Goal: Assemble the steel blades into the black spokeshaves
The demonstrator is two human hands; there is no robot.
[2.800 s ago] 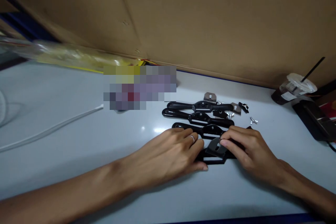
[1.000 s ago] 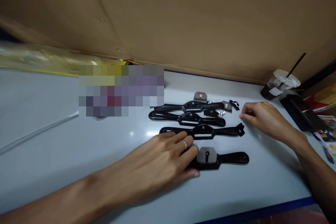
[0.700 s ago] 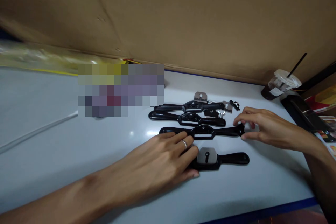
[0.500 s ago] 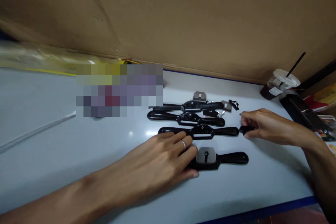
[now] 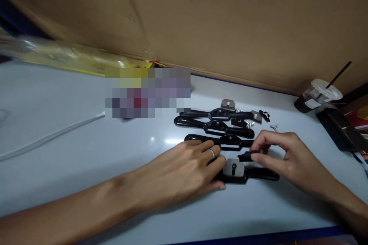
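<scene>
Fingers (image 5: 267, 160) of the right hand (image 5: 296, 166): narrowed to a pinch on a small black clamp piece (image 5: 244, 156), held near the upper right corner of a silver blade (image 5: 228, 167); touching or apart, cannot tell. Beneath the blade, a black spokeshave (image 5: 260, 173) on a white table (image 5: 244, 214). With the left hand (image 5: 192, 166), covering and gripping the spokeshave's left end. Just beyond, three more black frames (image 5: 216, 125) in a near-parallel row, then loose blades (image 5: 224, 104) and wing screws (image 5: 274, 127). Farther right, a plastic cup (image 5: 322, 93) with a straw (image 5: 340, 73).

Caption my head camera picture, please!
Left hand on the nearest black tool; right fingers pinch a small black piece.
</scene>
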